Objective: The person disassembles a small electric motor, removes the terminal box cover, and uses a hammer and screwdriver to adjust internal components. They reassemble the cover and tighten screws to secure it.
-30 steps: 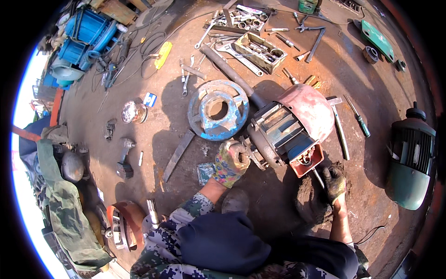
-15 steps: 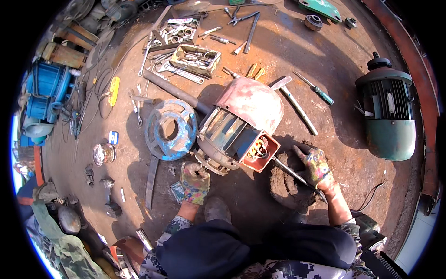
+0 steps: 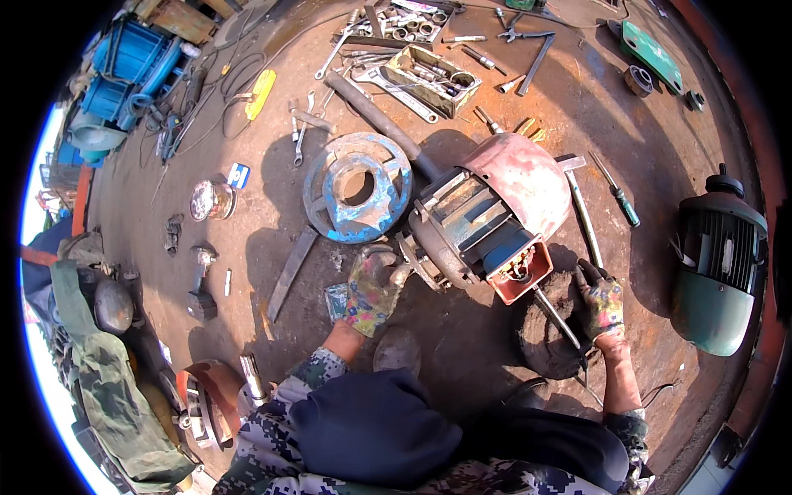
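Observation:
A partly opened electric motor, with a reddish end cover and an open terminal box showing wires, lies before me. My left hand, in a stained patterned glove, is beside its lower end flange. Its fingers are loosely curled, the thumb stands apart, and no held object shows. My right hand, gloved alike, has its fingers stretched toward the handle end of a hammer; contact is unclear. Left of that hand, a metal rod slants across a dirt-caked round part.
A blue ring-shaped end cover and a flat bar lie left of the motor. Beyond are a socket box, wrenches and a pipe. A screwdriver and green motor stand right; a cordless driver lies left.
My view has swung, shifting the scene rightward. My right hand has moved from beside the rod toward the hammer handle. My left thumb has spread from the curled fingers.

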`<act>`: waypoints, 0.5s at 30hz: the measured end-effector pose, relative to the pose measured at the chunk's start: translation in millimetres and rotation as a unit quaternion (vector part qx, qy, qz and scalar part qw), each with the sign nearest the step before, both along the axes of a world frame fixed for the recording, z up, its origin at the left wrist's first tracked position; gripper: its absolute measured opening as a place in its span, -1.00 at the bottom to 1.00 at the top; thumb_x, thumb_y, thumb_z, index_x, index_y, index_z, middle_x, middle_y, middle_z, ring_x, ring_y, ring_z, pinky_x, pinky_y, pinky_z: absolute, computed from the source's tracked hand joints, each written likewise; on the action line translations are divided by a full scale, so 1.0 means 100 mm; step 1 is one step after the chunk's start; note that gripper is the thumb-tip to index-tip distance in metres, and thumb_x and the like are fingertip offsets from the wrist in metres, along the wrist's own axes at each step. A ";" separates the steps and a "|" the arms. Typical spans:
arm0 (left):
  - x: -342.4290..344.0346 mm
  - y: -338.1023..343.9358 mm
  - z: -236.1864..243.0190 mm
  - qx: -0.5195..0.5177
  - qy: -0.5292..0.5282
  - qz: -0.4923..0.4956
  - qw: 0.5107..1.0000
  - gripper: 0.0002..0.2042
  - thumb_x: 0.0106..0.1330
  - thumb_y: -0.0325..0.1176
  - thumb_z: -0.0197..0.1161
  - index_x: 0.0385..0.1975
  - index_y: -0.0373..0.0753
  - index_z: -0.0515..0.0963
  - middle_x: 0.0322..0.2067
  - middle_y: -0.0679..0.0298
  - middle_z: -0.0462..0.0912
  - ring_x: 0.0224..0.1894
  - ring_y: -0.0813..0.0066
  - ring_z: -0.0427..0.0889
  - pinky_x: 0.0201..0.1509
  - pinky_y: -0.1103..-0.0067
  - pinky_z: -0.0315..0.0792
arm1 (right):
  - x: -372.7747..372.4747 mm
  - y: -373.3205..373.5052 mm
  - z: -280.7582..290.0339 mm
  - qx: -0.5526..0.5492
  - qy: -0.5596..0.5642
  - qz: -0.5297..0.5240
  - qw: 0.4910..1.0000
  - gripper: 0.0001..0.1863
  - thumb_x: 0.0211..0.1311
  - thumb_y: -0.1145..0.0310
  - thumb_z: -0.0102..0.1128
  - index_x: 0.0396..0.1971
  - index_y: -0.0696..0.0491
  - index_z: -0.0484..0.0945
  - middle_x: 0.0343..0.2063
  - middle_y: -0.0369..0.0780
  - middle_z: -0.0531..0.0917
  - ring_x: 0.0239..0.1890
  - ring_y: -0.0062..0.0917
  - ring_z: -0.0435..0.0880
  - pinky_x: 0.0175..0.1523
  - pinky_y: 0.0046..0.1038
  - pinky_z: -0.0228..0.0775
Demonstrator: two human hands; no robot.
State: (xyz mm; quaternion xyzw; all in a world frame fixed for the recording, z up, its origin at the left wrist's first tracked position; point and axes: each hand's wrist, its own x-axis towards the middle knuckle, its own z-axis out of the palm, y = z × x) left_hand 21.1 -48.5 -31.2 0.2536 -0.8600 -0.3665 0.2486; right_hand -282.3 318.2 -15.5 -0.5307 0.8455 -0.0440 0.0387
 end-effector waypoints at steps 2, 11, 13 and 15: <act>-0.15 0.00 0.09 -0.015 0.071 -0.014 0.997 -0.68 0.35 -0.26 0.54 -0.01 -0.25 0.68 -0.04 0.06 0.71 0.04 -0.03 0.70 0.18 0.19 0.57 | -0.19 0.14 0.02 0.004 0.012 -0.048 0.999 -0.39 0.21 0.49 0.29 0.34 0.07 0.59 0.22 -0.04 0.68 0.14 0.02 0.68 0.22 -0.07 0.56; -0.24 -0.10 0.04 -0.078 0.069 -0.061 0.993 -0.64 0.19 -0.55 0.52 -0.01 -0.10 0.74 0.05 0.17 0.75 0.07 0.07 0.73 0.18 0.26 0.62 | -0.64 -0.07 0.82 0.058 -0.146 -0.194 0.968 -0.39 0.34 0.45 0.42 0.40 0.04 0.55 0.18 -0.09 0.73 0.14 -0.23 0.77 0.21 -0.25 0.64; -0.14 -0.13 0.01 -0.113 0.081 -0.061 0.988 -0.67 0.17 -0.56 0.51 -0.06 -0.08 0.75 0.00 0.21 0.76 0.01 0.12 0.75 0.12 0.28 0.63 | -0.68 -0.55 1.11 0.022 -0.159 -0.212 0.964 -0.45 0.41 0.47 0.38 0.39 0.05 0.57 0.10 -0.14 0.78 0.06 -0.38 0.81 0.15 -0.36 0.66; -0.13 -0.20 0.03 -0.143 0.075 -0.059 0.985 -0.70 0.17 -0.56 0.51 -0.11 -0.08 0.76 -0.05 0.25 0.77 -0.05 0.17 0.75 0.07 0.29 0.64 | -0.70 -0.97 1.28 -0.080 -0.193 -0.219 0.953 -0.56 0.45 0.41 0.32 0.29 -0.02 0.66 0.04 -0.17 0.80 0.07 -0.41 0.81 0.20 -0.41 0.61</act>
